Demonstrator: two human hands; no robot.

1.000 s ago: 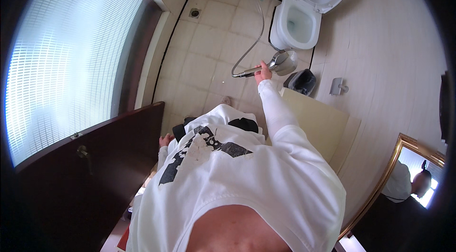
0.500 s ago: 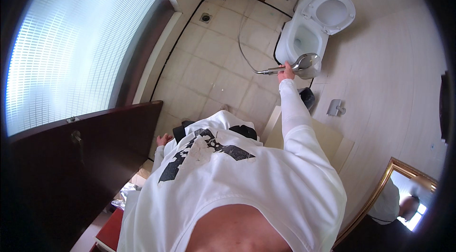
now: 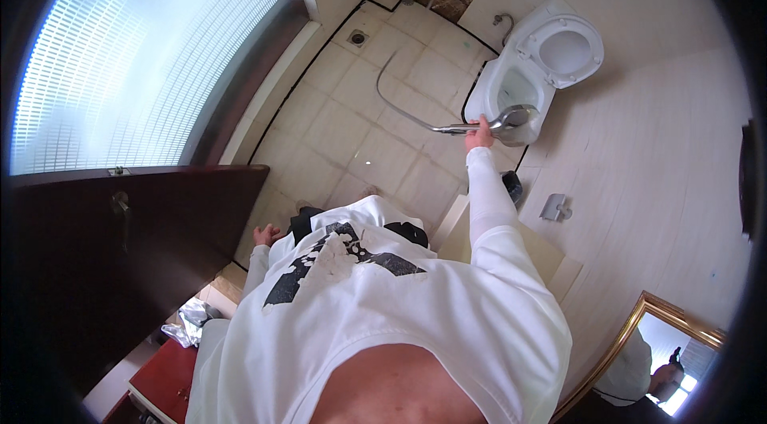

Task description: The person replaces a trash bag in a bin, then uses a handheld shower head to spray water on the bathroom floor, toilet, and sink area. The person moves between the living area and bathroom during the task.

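Note:
In my right hand (image 3: 479, 135) is a chrome handheld shower head (image 3: 514, 119), gripped by its handle with the fingers closed. The arm is stretched forward, and the head is seen over the front of the white toilet bowl (image 3: 523, 82). A pale, glassy patch shows under the spray face; whether it is running water I cannot tell. From the handle's end a silver shower hose (image 3: 403, 112) curves left and away over the floor. My left hand (image 3: 267, 235) hangs low by my side near the dark door, its fingers loosely apart and nothing in it.
The toilet lid and seat (image 3: 566, 52) are raised. A dark brown door (image 3: 144, 240) with a handle stands at the left, below a bright window (image 3: 152, 49). A paper holder (image 3: 554, 208), a black bin (image 3: 511, 184) and a gold-framed mirror (image 3: 639, 320) are at the right. A floor drain (image 3: 357, 38) lies ahead.
My right hand, still on the shower head, has shifted slightly toward me. The hose now bows further left. The whole view has turned a little, and my left hand appears slightly further left.

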